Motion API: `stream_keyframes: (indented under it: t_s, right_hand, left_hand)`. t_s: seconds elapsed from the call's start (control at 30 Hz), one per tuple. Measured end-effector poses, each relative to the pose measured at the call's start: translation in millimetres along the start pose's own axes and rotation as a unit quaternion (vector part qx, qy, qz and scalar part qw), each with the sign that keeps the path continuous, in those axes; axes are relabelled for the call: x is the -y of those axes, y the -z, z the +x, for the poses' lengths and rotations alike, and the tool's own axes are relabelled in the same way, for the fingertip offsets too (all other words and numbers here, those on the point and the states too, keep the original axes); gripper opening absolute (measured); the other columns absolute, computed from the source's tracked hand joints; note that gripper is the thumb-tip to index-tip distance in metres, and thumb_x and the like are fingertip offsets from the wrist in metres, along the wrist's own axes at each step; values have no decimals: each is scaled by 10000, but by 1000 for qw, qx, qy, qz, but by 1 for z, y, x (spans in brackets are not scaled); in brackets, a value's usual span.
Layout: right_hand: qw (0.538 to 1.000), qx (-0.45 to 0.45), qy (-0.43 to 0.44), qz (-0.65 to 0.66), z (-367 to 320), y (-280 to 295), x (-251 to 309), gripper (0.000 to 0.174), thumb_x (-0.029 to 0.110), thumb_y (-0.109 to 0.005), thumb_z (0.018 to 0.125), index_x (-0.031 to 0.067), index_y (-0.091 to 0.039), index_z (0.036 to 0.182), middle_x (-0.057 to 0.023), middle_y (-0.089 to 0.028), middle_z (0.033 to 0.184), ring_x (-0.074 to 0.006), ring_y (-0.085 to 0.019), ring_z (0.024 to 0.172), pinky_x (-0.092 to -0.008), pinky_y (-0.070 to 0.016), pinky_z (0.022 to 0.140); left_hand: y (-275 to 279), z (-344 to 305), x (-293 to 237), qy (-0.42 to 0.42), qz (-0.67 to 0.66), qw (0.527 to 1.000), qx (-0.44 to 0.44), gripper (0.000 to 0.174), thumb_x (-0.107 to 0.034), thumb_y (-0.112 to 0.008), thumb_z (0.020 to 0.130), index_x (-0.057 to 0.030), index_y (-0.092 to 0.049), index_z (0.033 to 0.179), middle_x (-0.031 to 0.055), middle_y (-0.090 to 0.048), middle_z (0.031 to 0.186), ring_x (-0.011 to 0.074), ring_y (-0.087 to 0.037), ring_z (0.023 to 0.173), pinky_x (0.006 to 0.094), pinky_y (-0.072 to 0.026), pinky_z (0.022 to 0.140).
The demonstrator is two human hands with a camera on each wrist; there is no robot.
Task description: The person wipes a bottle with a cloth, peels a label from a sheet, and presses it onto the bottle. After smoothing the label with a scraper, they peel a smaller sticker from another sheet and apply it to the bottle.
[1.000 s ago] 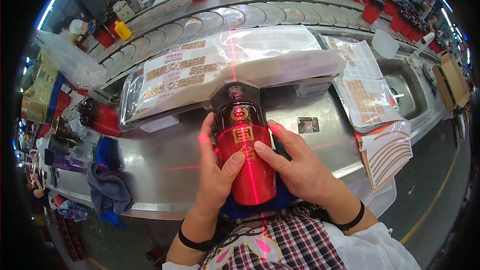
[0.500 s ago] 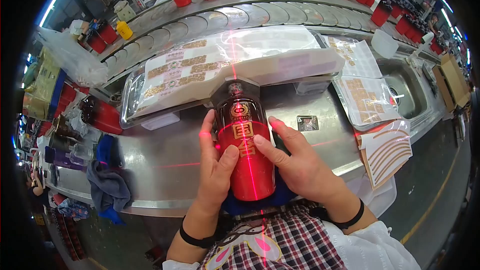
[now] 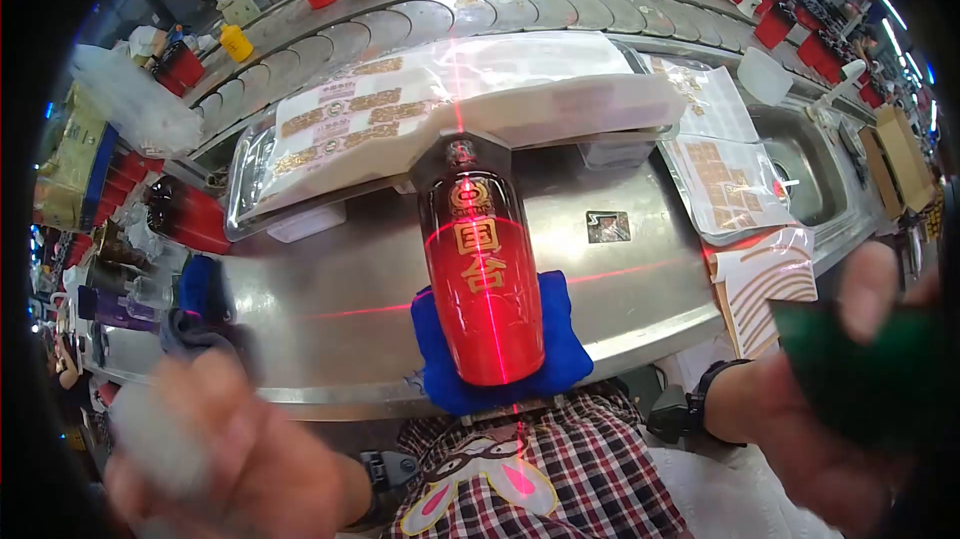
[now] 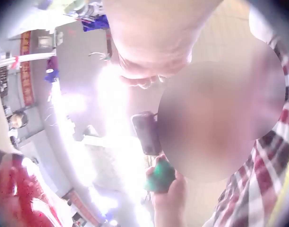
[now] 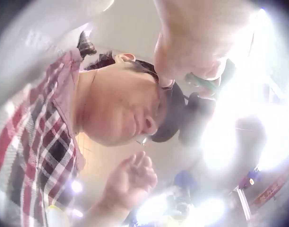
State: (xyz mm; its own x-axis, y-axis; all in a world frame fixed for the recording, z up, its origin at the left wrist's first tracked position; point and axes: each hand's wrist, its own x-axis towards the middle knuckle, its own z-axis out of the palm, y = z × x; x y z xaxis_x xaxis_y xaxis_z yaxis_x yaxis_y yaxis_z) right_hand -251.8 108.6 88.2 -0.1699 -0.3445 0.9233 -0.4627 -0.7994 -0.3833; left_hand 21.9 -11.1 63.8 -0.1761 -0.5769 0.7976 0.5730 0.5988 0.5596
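The red bottle is seen lying unheld on the blue cushion at the near edge of the steel table, its neck set against the white block. A dark green object is gripped in the right hand, while the left hand is shown loosely spread and empty. With no hand on it, the bottle could be rolled off the red laser line or tipped over the edge if the cushion were brushed
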Motion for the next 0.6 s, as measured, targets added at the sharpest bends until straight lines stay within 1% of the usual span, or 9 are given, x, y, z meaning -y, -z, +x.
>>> stream_keyframes:
  t_s: [0.03, 0.07, 0.23, 0.3, 0.33, 0.4, 0.43, 0.5, 0.6]
  right_hand:
    - [999, 7, 34, 20, 2, 6, 6, 390, 157, -540, 944, 61, -542, 1322, -247, -463, 1400, -337, -616, 964, -376, -528, 803]
    - [998, 13, 56, 32, 2, 9, 9, 390, 155, -543, 942, 61, -545, 1321, -246, -464, 1398, -338, -614, 969, -377, -527, 805]
    - [995, 20, 86, 43, 0, 12, 16, 390, 147, -561, 932, 60, -556, 1312, -242, -470, 1389, -341, -606, 992, -378, -524, 815]
    - [995, 21, 93, 40, -3, 13, 19, 390, 144, -568, 928, 59, -560, 1309, -240, -473, 1385, -342, -603, 1001, -378, -522, 818]
    - [995, 21, 95, 37, -3, 13, 19, 390, 142, -571, 926, 59, -562, 1307, -240, -474, 1384, -342, -601, 1006, -378, -522, 820]
    - [994, 23, 104, 38, -5, 12, 21, 391, 139, -578, 921, 59, -567, 1304, -238, -476, 1380, -343, -598, 1015, -379, -521, 824]
    - [993, 23, 107, 37, -5, 13, 23, 391, 137, -582, 919, 59, -569, 1302, -237, -478, 1378, -344, -596, 1020, -379, -520, 826]
    - [993, 23, 109, 35, -4, 13, 24, 391, 134, -589, 915, 58, -573, 1298, -236, -480, 1375, -345, -593, 1029, -380, -519, 830]
    - [993, 22, 114, 31, -5, 11, 24, 391, 129, -600, 909, 58, -580, 1293, -233, -484, 1369, -347, -588, 1043, -380, -517, 836]
  left_hand:
    - [1, 12, -20, -55, -18, 998, 24, 405, -273, -629, 949, -122, -548, 1316, 21, -492, 1007, 180, -463, 907, 349, -418, 765]
    - [-24, 19, -25, -151, 0, 988, -13, 403, -245, -614, 985, -187, -548, 1379, -34, -495, 993, 170, -462, 882, 339, -423, 709]
    - [-30, 37, -61, -82, 259, 960, 72, 315, -342, -622, 955, -183, -651, 1225, -27, -581, 996, 106, -475, 837, 241, -390, 704]
    - [-28, 35, -59, -86, 230, 963, 113, 246, -326, -606, 956, -177, -669, 1140, -28, -560, 936, 93, -473, 811, 222, -383, 696]
    - [-25, 37, -52, -100, 155, 974, 133, 189, -292, -589, 963, -171, -667, 1087, -30, -522, 875, 92, -467, 795, 223, -383, 689]
    - [-19, 30, -48, -127, 76, 983, 111, 121, -242, -566, 970, -166, -654, 1002, -32, -475, 800, 92, -461, 770, 223, -381, 675]
    - [-18, 23, -51, -138, 72, 985, 73, 103, -228, -560, 970, -166, -643, 970, -33, -466, 787, 93, -461, 763, 222, -380, 669]
    - [-17, 26, -52, -140, 61, 985, 78, 90, -205, -557, 967, -164, -622, 921, -33, -457, 770, 93, -461, 752, 222, -379, 659]
    - [-16, 37, -50, -133, 39, 976, 170, 73, -187, -565, 962, -158, -616, 918, -34, -461, 765, 95, -461, 746, 223, -377, 650]
